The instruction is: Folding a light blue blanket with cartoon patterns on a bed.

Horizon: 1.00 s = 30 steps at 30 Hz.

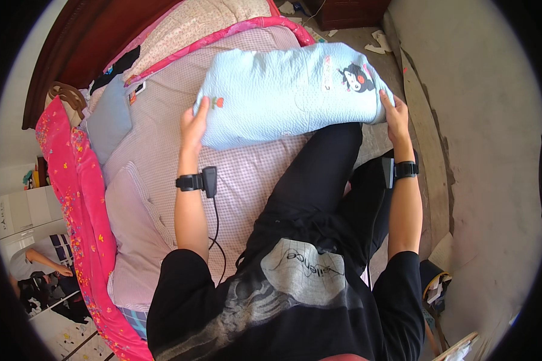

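A light blue quilted pillow (271, 94), printed with a cartoon figure and a small red flower, is held up by its two short ends. My left hand (194, 124) grips the left end, thumb on top and fingers mostly hidden beneath. At the right end my right hand (394, 116) holds it the same way, its thumb over the edge. The pillow spans from above the pink checked bedsheet (235, 176) to above my knee in black trousers. Whatever lies under the pillow is hidden.
Left on the bed are a grey-blue cushion (110, 119), a pink pillow (133, 234) and a bright pink floral quilt (90, 203). A wall (488, 135) runs along the right, with a filled bin (435, 286) beside it. Another person (40, 261) is at the far lower left.
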Each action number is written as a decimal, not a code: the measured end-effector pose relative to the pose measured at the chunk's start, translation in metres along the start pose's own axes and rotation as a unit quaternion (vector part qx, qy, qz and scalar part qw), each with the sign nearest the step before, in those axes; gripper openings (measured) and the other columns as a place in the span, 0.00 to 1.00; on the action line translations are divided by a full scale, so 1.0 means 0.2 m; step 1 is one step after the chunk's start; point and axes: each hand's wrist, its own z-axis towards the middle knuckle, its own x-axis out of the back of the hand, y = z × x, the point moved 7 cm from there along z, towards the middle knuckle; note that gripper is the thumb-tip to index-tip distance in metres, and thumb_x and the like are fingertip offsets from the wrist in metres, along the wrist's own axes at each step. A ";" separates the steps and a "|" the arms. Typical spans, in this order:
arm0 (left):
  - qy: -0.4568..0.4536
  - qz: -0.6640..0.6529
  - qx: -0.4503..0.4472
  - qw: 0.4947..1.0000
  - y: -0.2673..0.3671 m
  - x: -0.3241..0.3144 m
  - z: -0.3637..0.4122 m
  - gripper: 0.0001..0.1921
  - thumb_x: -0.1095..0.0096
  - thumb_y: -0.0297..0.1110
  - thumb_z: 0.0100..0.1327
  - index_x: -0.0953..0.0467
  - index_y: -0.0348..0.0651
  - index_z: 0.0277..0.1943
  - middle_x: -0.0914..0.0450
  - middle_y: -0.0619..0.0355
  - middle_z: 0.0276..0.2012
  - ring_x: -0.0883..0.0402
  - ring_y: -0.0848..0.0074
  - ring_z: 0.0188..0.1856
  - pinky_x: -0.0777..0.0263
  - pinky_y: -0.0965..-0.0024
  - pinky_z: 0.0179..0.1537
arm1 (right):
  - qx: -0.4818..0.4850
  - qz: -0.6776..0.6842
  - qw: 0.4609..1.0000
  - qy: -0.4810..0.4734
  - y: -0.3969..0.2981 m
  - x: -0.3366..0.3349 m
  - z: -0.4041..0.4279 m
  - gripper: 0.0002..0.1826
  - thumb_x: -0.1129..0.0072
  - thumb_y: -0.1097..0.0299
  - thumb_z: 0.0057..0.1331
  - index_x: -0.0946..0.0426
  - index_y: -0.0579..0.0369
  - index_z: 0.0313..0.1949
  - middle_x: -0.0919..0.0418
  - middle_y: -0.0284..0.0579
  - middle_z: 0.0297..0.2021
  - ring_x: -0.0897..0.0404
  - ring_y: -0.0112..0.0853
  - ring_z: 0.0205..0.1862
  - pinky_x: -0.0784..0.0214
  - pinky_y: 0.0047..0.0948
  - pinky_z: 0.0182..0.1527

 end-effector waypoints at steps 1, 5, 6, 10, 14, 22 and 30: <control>-0.002 -0.010 -0.005 1.000 0.05 0.02 -0.01 0.26 0.45 0.52 0.64 0.23 0.30 0.41 0.19 0.53 0.32 0.22 0.78 0.31 0.30 0.74 0.32 | 0.004 -0.012 1.000 -0.014 -0.02 0.00 0.01 0.22 0.43 0.58 0.64 0.25 0.70 0.43 0.22 0.39 0.35 0.27 0.21 0.35 0.35 0.20 0.40; -0.024 0.181 0.072 0.981 -0.37 0.08 0.22 0.29 0.45 0.55 0.62 0.23 0.30 0.44 0.19 0.49 0.37 0.19 0.73 0.34 0.27 0.72 0.35 | -0.075 -0.105 0.992 -0.012 0.19 -0.12 0.02 0.26 0.43 0.54 0.63 0.26 0.71 0.46 0.21 0.44 0.38 0.25 0.26 0.39 0.35 0.25 0.44; -0.040 0.128 0.111 0.985 -0.44 0.02 0.21 0.29 0.44 0.56 0.61 0.23 0.31 0.44 0.19 0.49 0.37 0.19 0.72 0.35 0.28 0.71 0.36 | -0.078 -0.154 0.984 0.033 0.24 -0.12 -0.02 0.29 0.44 0.52 0.62 0.27 0.71 0.48 0.21 0.49 0.41 0.25 0.30 0.44 0.35 0.28 0.48; 0.051 0.067 0.061 0.995 -0.58 -0.03 0.06 0.33 0.41 0.60 0.57 0.23 0.29 0.44 0.20 0.47 0.38 0.20 0.67 0.40 0.29 0.71 0.41 | -0.088 -0.154 0.984 0.031 0.16 -0.16 -0.11 0.32 0.47 0.48 0.63 0.30 0.71 0.51 0.23 0.56 0.46 0.26 0.36 0.50 0.38 0.29 0.53; 0.108 0.046 0.037 0.992 -0.53 0.00 0.00 0.35 0.40 0.59 0.56 0.25 0.28 0.48 0.21 0.45 0.41 0.21 0.67 0.42 0.29 0.70 0.43 | -0.090 -0.117 0.989 -0.010 0.21 -0.12 -0.13 0.35 0.54 0.45 0.66 0.37 0.66 0.58 0.28 0.53 0.52 0.31 0.35 0.55 0.41 0.28 0.56; -0.103 -0.202 0.204 0.952 -0.47 -0.16 -0.08 0.40 0.33 0.56 0.51 0.32 0.27 0.56 0.28 0.44 0.54 0.26 0.65 0.52 0.32 0.70 0.51 | -0.066 -0.052 0.988 -0.129 0.15 0.15 -0.53 0.22 0.52 0.67 0.67 0.39 0.60 0.59 0.29 0.45 0.51 0.25 0.30 0.47 0.35 0.24 0.46; -0.252 -0.243 0.059 0.935 0.20 -0.42 0.15 0.25 0.45 0.42 0.60 0.29 0.32 0.55 0.27 0.47 0.53 0.26 0.64 0.52 0.30 0.66 0.52 | 0.032 -0.018 0.998 0.043 0.19 0.45 -0.72 0.05 0.51 0.75 0.66 0.27 0.60 0.38 0.23 0.38 0.34 0.23 0.22 0.32 0.34 0.19 0.32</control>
